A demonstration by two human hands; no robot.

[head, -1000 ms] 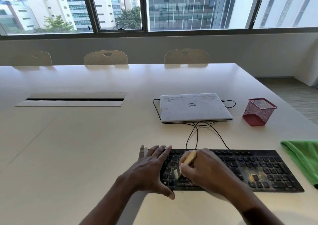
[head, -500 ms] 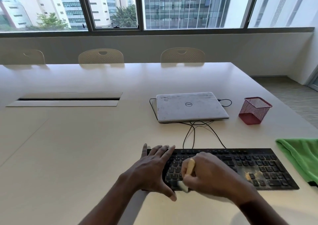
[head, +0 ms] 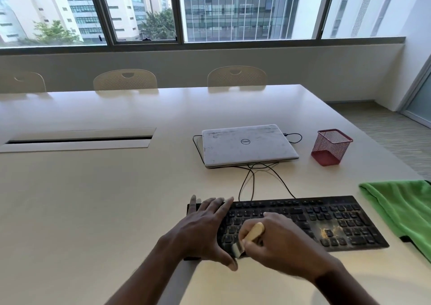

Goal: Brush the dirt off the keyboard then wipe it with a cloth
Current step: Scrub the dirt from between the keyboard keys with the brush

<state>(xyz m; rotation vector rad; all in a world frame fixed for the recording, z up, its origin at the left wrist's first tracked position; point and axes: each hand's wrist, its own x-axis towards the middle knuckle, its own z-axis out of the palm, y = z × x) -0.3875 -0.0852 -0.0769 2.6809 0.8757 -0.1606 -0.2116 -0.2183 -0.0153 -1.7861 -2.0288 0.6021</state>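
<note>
A black keyboard (head: 326, 220) lies along the near edge of the pale table (head: 93, 199), with a patch of yellowish dirt (head: 328, 230) on its right-hand keys. My left hand (head: 203, 227) lies flat with straight fingers on the keyboard's left end. My right hand (head: 279, 246) grips a small brush with a pale wooden handle (head: 254, 231); its light bristles touch the lower left keys by my left thumb. A green cloth (head: 403, 211) lies to the right of the keyboard.
A closed grey laptop (head: 247, 144) sits behind the keyboard, with black cables (head: 251, 178) running between them. A red mesh pen cup (head: 331, 147) stands to the laptop's right. A cable slot (head: 77, 139) is at the table's left. Chairs line the far side.
My right hand has swept the brush over the lower left keys, the handle tip ending a little further right. My left hand has stayed flat on the keyboard's left end.
</note>
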